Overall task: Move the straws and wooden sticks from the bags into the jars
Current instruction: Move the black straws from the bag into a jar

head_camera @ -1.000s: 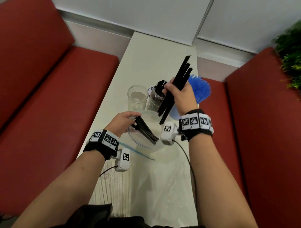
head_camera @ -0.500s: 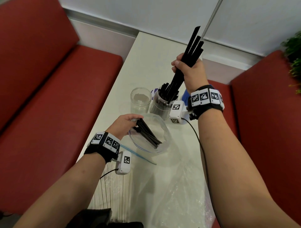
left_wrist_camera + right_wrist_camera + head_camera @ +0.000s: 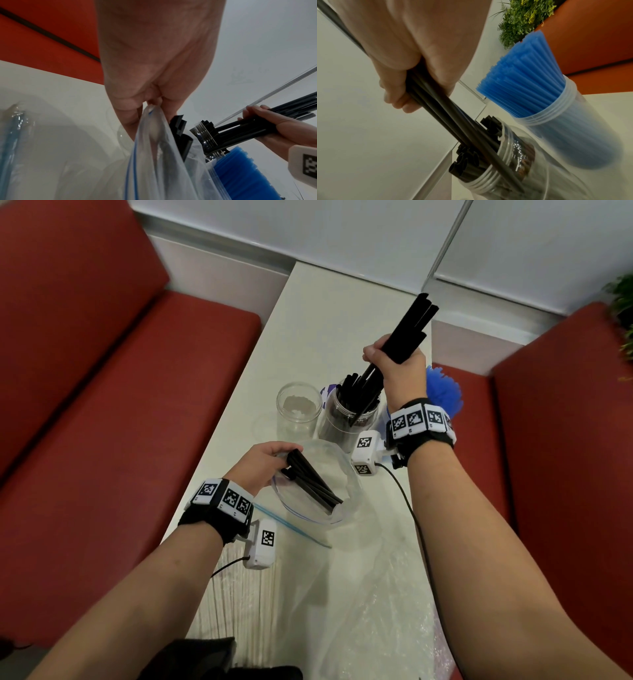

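- The right hand [image 3: 397,371] is gripping a bunch of black straws [image 3: 409,328] — lower ends sitting inside the middle jar [image 3: 346,422].
- The left hand [image 3: 263,465] is pinching the zip bag [image 3: 315,508] rim — more black straws lying inside.

A narrow white table [image 3: 318,313] runs between red benches, carrying three clear jars, one empty [image 3: 299,412], one of black straws [image 3: 349,419], one of blue straws [image 3: 559,121], plus crumpled plastic bags [image 3: 370,604].

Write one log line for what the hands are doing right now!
right hand: grips black straw bundle, lower ends in black-straw jar | left hand: holds zip bag open, straws left | clear jar: empty
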A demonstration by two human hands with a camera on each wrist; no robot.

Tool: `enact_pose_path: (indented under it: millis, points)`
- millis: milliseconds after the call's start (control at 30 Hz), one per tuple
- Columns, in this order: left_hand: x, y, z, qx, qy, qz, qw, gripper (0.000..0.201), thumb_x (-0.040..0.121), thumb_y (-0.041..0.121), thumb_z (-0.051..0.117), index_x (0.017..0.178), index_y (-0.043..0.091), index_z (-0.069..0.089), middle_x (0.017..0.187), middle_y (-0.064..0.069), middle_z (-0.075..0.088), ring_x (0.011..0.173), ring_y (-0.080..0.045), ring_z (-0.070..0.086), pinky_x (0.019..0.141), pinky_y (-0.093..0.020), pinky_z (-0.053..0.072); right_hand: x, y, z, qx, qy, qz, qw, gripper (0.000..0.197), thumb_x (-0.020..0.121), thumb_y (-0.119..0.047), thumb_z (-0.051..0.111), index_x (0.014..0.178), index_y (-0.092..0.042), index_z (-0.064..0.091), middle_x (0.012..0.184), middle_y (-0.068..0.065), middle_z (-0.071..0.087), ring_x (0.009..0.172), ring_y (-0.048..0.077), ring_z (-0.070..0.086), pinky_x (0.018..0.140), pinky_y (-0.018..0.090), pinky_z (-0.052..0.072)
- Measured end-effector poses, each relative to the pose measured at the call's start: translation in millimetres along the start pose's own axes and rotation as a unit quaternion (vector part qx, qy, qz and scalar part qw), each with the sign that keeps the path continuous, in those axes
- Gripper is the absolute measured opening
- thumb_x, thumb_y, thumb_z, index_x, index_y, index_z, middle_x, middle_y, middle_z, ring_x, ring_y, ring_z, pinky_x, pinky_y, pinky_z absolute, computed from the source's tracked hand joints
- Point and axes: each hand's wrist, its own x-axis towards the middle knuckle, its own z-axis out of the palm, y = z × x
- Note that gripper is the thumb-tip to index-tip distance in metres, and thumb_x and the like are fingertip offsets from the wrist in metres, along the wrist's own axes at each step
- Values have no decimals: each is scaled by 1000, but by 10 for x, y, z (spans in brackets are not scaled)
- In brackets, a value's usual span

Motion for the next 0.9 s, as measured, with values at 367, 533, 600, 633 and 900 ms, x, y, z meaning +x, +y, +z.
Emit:
enact_pose_path:
  millis: [367,533,600,633,900]
  points:
    - [-38,36,32,1,-6,-4,1000,36,101,-15,45,128,-4,65,118,-23,67,107,-29,67,83,-45,62,103,-101,8,74,75,-38,994,16,87,-6,70,96,-4,57,78,11,56,70,24,55,68,31,51]
    - [-45,55,51,-4,-3,-6,1000,36,101,-15,44,130,-6,63,117,-23,65,106,-29,65,80,-41,63,169,-147,8,77,86,-39,993,15,90,-5,67,100,-2,57,77,12,56,66,24,55,67,33,51]
    - [-48,57,59,-9,-3,-9,1000,35,102,-14,44,130,-5,63,117,-22,65,107,-29,65,80,-40,63,205,-188,4,85,90,-41,991,14,90,-4,67,100,-2,57,76,12,57,65,23,56,66,34,52]
    - [-51,56,59,-9,-5,-9,1000,35,101,-14,45,130,-5,63,118,-22,65,107,-29,65,80,-41,63,222,-209,3,92,92,-43,991,14,90,-3,67,99,-2,56,76,12,57,64,22,56,66,34,52]
    - [-77,39,79,-12,-7,-13,1000,35,101,-15,45,130,-7,63,119,-23,64,108,-31,64,80,-43,62,269,-177,26,92,81,-61,991,16,86,-5,71,95,-4,58,79,8,59,69,18,59,69,31,53]
